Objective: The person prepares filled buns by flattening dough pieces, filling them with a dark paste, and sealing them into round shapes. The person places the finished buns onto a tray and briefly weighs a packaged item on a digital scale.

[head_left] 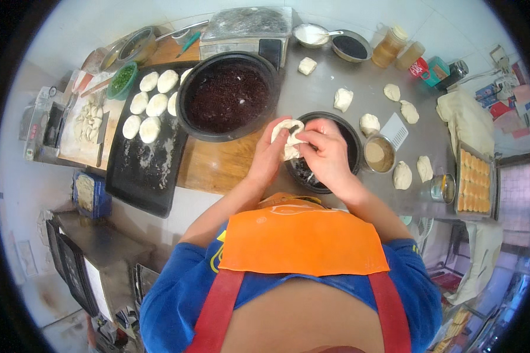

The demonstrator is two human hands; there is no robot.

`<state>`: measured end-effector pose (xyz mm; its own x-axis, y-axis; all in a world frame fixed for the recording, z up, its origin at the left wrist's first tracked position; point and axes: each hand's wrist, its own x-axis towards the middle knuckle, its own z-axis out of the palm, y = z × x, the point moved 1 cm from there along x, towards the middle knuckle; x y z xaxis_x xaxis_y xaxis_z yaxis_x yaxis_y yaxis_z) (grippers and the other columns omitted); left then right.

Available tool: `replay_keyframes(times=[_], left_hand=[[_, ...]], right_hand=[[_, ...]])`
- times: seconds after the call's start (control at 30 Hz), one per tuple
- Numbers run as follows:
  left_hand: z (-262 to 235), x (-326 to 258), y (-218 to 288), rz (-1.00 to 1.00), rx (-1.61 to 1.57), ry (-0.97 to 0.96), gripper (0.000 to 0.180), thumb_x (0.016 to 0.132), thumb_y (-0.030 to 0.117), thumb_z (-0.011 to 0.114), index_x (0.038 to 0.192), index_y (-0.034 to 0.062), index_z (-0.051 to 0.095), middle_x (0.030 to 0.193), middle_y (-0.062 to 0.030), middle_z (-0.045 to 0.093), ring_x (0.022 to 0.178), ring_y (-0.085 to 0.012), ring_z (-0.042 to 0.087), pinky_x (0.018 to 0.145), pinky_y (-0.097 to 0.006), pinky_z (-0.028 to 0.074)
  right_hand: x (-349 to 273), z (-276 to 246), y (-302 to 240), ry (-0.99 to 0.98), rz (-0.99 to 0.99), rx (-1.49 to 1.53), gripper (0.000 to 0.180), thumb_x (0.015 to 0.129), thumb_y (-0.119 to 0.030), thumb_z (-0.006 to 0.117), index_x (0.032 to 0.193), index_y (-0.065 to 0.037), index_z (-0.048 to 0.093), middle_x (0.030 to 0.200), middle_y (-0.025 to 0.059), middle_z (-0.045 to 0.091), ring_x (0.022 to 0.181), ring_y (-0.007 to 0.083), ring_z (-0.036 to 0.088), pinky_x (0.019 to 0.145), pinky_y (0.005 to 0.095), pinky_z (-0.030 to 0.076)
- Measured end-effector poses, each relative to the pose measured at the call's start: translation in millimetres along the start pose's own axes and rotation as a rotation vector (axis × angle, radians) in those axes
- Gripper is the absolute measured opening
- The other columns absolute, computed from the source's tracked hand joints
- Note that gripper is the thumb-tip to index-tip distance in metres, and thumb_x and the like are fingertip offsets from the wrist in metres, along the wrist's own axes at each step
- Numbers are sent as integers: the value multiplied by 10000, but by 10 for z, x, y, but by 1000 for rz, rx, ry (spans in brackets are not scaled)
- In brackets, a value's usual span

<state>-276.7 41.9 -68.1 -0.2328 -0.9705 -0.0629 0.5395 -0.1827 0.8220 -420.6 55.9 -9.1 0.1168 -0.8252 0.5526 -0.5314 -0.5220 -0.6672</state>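
Together both hands [300, 150] pinch a soft, pale dough round [288, 136] (pleated edges) over a dark bowl [353, 147].

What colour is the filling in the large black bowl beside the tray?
Dark reddish-brown filling in the large black bowl, seen in the head view.

Large round black pan of dark red-brown filling [228, 97] on the wooden board [218, 165]. Left of it, a long black baking tray [144, 170] carrying pale shaped dough rounds [149, 106] at its far end. Small green bowl of chopped greens [122, 79] beyond the tray. On the steel counter [359, 76], loose white dough lumps [371, 123] (scattered, well apart), a small metal cup of tan powder [379, 155], two amber plastic bottles [397, 50]. Far right, a metal tray of golden baked pieces [474, 181].
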Motion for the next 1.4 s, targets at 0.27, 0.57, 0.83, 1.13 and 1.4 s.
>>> replay_keyframes(times=[0.27, 0.57, 0.83, 1.13, 1.4], left_hand=[[-258, -54, 460, -388, -180, -132, 431, 1027, 369, 390, 1240, 28, 546, 1136, -94, 623, 1032, -164, 606, 899, -329, 488], [-143, 109, 364, -309, -78, 125, 427, 1023, 390, 434, 988, 7, 620, 897, -82, 633, 797, -162, 604, 687, -303, 487], [172, 724, 319, -239, 282, 248, 548, 986, 506, 460, 896, 0, 652, 851, -80, 637, 752, -142, 579, 669, -285, 460], [243, 1510, 231, -398, 233, 79, 789, 971, 612, 326, 1512, 60, 169, 1509, -167, 304, 1391, -303, 310, 1116, -496, 273], [252, 1202, 218, -392, 291, -73, 738, 930, 507, 543, 1432, 0, 352, 1378, -199, 495, 1251, -352, 510, 1053, -459, 386]], right_hand=[[111, 212, -380, -215, 411, 318, 145, 721, -6, 742, 857, -4, 690, 801, 106, 649, 710, 209, 654, 672, 298, 529], [71, 484, -290, 4, 289, 356, 99, 713, 39, 724, 772, 10, 650, 797, 111, 660, 657, 145, 616, 606, 299, 506], [483, 117, 212, -85, 1, -21, 198, 717, -53, 707, 903, -42, 640, 936, 104, 673, 804, 310, 654, 687, 373, 536], [925, -58, 1863, -278, 613, 513, 595, 674, -99, 811, 1235, -69, 614, 1149, 149, 624, 1054, 222, 617, 906, 332, 500], [2334, -570, 4314, 87, 210, -655, 471, 705, 77, 583, 1152, -66, 611, 1172, 155, 585, 1125, 353, 532, 947, 412, 465]])
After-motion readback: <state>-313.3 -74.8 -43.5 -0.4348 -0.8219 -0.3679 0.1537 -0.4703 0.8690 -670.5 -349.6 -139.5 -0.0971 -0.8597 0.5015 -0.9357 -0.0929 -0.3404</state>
